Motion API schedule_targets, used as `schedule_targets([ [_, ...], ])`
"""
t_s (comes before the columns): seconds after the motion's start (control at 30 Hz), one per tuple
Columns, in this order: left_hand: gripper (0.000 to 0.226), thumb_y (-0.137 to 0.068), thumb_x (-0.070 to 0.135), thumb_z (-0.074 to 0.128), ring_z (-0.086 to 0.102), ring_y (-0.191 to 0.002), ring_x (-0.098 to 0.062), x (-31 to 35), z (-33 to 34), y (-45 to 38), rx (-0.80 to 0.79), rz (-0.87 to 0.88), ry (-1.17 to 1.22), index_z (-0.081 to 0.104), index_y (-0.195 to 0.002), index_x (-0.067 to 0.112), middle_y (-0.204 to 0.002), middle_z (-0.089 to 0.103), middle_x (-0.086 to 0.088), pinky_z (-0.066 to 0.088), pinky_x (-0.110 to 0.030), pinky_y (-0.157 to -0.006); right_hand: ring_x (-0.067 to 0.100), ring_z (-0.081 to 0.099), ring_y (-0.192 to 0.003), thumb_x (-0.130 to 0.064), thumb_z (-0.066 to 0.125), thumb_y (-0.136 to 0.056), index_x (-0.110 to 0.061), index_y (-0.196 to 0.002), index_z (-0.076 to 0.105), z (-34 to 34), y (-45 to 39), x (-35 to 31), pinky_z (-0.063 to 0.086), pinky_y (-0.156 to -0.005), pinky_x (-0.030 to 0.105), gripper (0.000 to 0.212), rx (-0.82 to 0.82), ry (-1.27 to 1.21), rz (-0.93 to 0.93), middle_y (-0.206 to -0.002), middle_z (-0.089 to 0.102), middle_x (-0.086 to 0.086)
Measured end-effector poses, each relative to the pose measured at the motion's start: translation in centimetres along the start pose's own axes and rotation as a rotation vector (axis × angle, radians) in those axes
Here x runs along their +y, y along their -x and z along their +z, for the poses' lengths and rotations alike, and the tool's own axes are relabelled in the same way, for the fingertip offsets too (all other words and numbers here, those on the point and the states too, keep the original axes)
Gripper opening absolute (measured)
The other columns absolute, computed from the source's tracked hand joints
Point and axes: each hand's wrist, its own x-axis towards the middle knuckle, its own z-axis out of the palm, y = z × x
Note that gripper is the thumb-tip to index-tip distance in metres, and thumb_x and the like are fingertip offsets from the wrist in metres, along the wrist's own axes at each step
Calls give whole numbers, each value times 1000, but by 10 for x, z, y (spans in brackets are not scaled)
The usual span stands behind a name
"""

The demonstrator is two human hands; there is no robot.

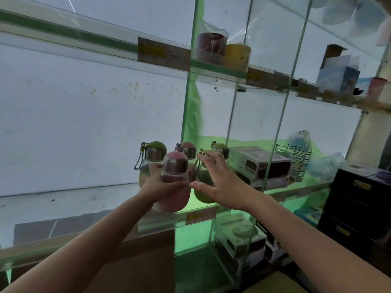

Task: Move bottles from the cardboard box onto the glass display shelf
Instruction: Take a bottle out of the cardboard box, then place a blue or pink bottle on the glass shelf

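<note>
- The left hand [157, 188] is wrapped around an upright pink bottle [174, 180], near the front edge of the glass shelf [63, 205].
- The right hand [220, 178], fingers spread, reaches over a green bottle [203, 190] just to the right.
- More bottles [153, 154] stand right behind.

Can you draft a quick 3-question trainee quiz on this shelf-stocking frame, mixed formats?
1. True or false: the left hand grips the pear-shaped pink bottle with the steel collar and pink cap.
2. Multiple choice: the right hand is
A. open, its fingers spread at the green pear-shaped bottle
B. holding a cardboard box
C. resting on the black drawer unit
3. Fill in: the printed retail box and the black wire basket sit to the ____ of the vertical glass divider beside the bottles.

Key: 1 true; 2 A; 3 right.
</note>
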Motion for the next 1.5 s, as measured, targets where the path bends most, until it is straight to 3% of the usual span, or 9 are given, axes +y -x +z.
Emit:
schedule_targets([
  [0.17,89,-53,52,82,36,-122,-30,21,-3,16,288,198,-76,29,-118,21,-124,36,-13,40,-50,-101,16,14,-144,-46,50,-91,-25,-149,11,5,-3,9,18,-114,34,74,22,2,-1,-153,4,-8],
  [0.27,67,-60,41,80,44,-115,-26,34,10,32,256,366,-56,33,-107,28,-120,42,-8,42,-46,-98,16,17,-143,-44,52,-90,-24,-149,12,6,3,21,19,-114,32,74,30,-23,25,-151,6,-10],
  [0.43,44,-71,10,74,49,-90,-14,44,68,52,50,439,-27,43,-101,19,-106,43,-2,42,-22,-81,14,23,-139,-42,51,-92,-26,-150,9,6,36,61,21,-104,22,74,33,1,144,-150,12,-7],
  [0.57,40,-74,9,73,51,-81,-9,33,133,58,-186,384,3,44,-99,18,-106,52,-7,40,-18,-68,12,21,-140,-39,52,-93,-25,-150,10,8,82,104,19,-103,18,72,43,-27,288,-149,17,-5],
  [0.73,34,-79,14,71,56,-90,-17,20,223,79,-497,333,24,46,-101,18,-101,53,-1,45,-20,-71,14,27,-137,-41,56,-90,-27,-148,18,17,158,159,29,-110,29,70,80,-93,542,-148,20,-6],
  [0.83,41,-68,22,72,55,-87,-17,10,277,103,-670,317,35,46,-100,17,-93,52,2,47,-30,-79,14,33,-132,-37,54,-92,-25,-144,28,30,209,189,29,-102,21,60,107,-94,681,-143,28,-2],
  [1.0,43,-72,6,71,57,-96,-17,-20,363,152,-906,283,-15,45,-104,17,-106,53,-5,45,-19,-74,16,41,-128,-36,54,-92,-24,-141,34,63,296,226,34,-100,24,55,119,-121,914,-141,32,-1],
  [1.3,60,-74,12,75,53,-107,-17,-76,470,252,-1212,153,-106,42,-124,15,-120,50,-5,47,-29,-90,22,38,-133,-36,55,-91,-25,-141,34,104,435,270,36,-107,37,55,90,-113,1360,-149,29,5],
  [1.5,65,-74,14,77,53,-109,-21,-108,508,299,-1361,159,-165,40,-127,15,-123,48,-9,49,-37,-95,24,46,-124,-32,58,-90,-21,-140,37,132,488,276,36,-100,29,55,1,-107,1483,-140,34,9],
])
